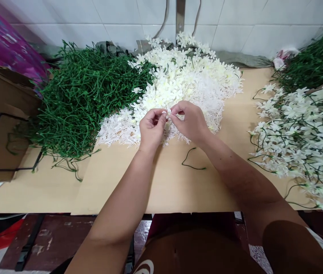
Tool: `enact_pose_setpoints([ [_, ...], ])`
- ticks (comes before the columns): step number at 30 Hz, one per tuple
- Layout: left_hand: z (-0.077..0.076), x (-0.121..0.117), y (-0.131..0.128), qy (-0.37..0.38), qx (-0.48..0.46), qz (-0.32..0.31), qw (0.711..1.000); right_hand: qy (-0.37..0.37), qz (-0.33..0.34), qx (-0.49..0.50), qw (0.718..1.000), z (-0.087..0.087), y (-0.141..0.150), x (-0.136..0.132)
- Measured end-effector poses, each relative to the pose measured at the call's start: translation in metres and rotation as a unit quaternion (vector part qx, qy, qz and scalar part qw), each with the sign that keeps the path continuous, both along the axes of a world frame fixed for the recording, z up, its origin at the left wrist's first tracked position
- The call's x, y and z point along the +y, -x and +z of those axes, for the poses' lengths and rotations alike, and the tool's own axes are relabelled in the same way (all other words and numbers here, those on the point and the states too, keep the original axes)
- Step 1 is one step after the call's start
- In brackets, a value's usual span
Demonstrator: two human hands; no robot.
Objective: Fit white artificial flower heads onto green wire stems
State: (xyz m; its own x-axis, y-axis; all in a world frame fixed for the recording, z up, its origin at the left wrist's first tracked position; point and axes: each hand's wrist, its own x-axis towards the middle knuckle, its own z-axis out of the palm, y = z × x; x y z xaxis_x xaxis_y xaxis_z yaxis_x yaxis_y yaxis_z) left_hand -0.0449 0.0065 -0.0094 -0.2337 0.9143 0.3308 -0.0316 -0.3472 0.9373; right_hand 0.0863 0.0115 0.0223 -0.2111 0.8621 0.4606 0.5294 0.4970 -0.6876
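Between both hands is a small white artificial flower [169, 112], pinched by the fingertips from either side. My left hand [153, 123] is closed on its left edge, thumb against forefinger. From the right, my right hand [189, 118] pinches it too. Both hands are over the near edge of a heap of loose white flower heads [175, 83], mixed with thin white pieces [118, 129]. A single green plastic stem [191, 164] lies bent on the table just below my right hand. Left of the white heap rises a tangled pile of green stems [89, 91].
Flowers joined to green stems [309, 140] are piled at the right of the table [115, 179], with more green stems [312, 61] behind them. At the left stand a cardboard box [1, 125] and purple plastic [13, 42]. A tiled wall [121, 15] closes off the back.
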Motion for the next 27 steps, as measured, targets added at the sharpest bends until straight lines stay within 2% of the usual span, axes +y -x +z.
enact_pose_setpoints([
  [8,-0.002,0.000,-0.001,-0.006,0.018,0.009,1.000,0.032,-0.022,0.010,0.999,0.001,0.002,-0.002],
  [13,-0.001,-0.001,0.000,-0.016,0.017,-0.005,1.000,0.048,-0.016,0.060,0.997,-0.002,0.004,-0.001],
  [17,0.006,-0.004,0.004,0.003,-0.002,-0.026,1.000,0.093,0.020,0.131,0.987,-0.003,0.001,0.002],
  [22,0.009,-0.004,0.005,0.030,-0.016,-0.043,0.998,0.175,0.061,0.214,0.959,-0.002,-0.005,0.004],
  [27,0.007,-0.003,0.002,0.030,-0.028,-0.042,0.998,0.193,0.115,0.253,0.941,-0.004,-0.006,0.005],
])
